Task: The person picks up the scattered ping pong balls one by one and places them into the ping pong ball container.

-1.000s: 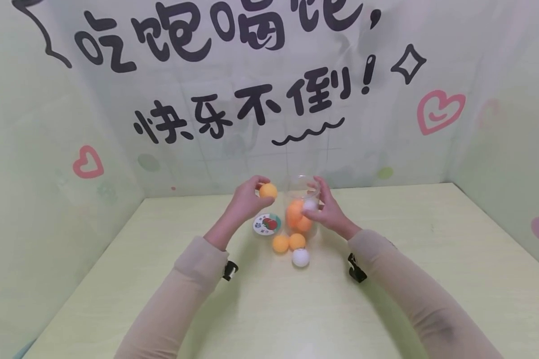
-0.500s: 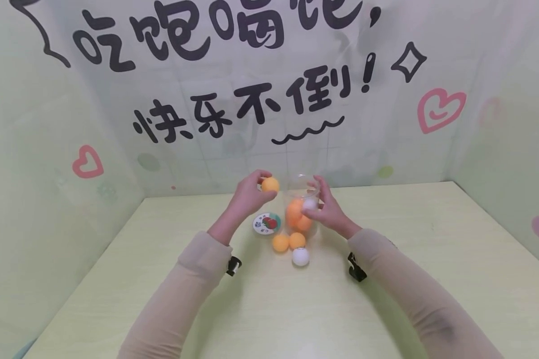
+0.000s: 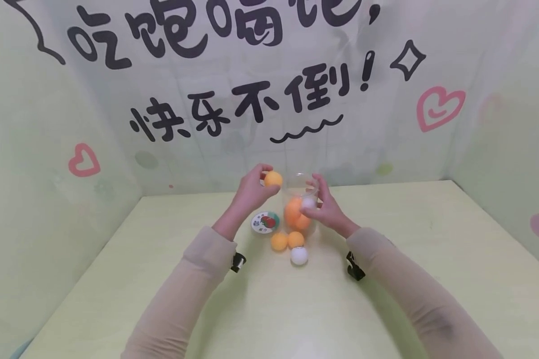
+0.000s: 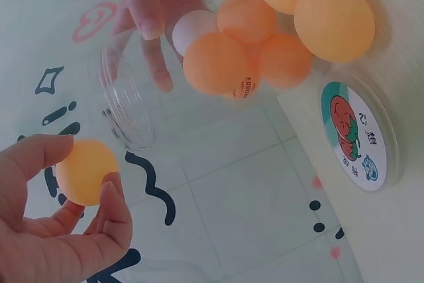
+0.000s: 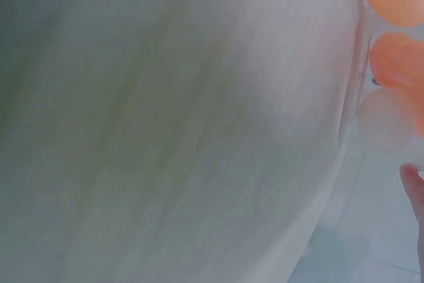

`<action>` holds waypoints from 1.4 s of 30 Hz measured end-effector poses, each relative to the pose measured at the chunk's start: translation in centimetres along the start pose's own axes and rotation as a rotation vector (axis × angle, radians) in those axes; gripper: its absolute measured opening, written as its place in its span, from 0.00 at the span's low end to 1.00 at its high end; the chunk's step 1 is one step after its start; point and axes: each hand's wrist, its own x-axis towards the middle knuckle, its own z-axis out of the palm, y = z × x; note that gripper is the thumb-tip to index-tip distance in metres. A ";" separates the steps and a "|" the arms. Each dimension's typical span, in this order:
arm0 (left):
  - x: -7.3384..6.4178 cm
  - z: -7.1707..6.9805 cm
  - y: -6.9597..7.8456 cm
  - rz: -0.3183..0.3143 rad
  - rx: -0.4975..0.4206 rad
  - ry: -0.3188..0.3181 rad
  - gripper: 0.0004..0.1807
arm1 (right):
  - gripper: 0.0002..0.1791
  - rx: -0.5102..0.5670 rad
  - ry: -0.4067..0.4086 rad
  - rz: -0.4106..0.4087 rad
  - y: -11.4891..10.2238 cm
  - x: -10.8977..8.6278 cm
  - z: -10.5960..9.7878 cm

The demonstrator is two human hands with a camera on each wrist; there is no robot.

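Observation:
My left hand point(image 3: 253, 190) pinches an orange ping-pong ball point(image 3: 273, 179) between thumb and fingers, just left of the rim of a clear plastic jar point(image 3: 299, 189). The jar stands upright on the table; my right hand point(image 3: 327, 205) grips its right side. Inside it are several orange balls point(image 4: 215, 63) and a white ball point(image 4: 193, 31). In the right wrist view only a fingertip point(image 5: 412, 177) of the right hand shows, beside the jar's balls. In front of the jar lie two orange balls point(image 3: 279, 242) and a white ball point(image 3: 299, 256), close together.
A round lid point(image 3: 265, 222) with a strawberry picture lies flat on the table point(image 3: 305, 309), left of the jar. Behind stands a printed fabric wall point(image 3: 233, 149) with black writing. A sleeve or cloth fills most of the right wrist view.
My left hand has risen and moved right with the orange ball, nearer the jar's rim. My right hand and the jar hold nearly the same place.

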 end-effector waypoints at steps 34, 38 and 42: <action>2.0 2.4 1.6 0.094 0.025 0.020 0.27 | 0.46 -0.011 -0.010 0.012 -1.8 -0.6 0.0; 2.1 2.4 2.3 0.105 0.055 0.016 0.27 | 0.46 -0.008 -0.006 0.006 -1.8 -0.6 0.0; 2.1 2.5 2.8 0.097 0.090 -0.006 0.26 | 0.46 -0.004 -0.007 0.010 -1.7 -0.5 0.0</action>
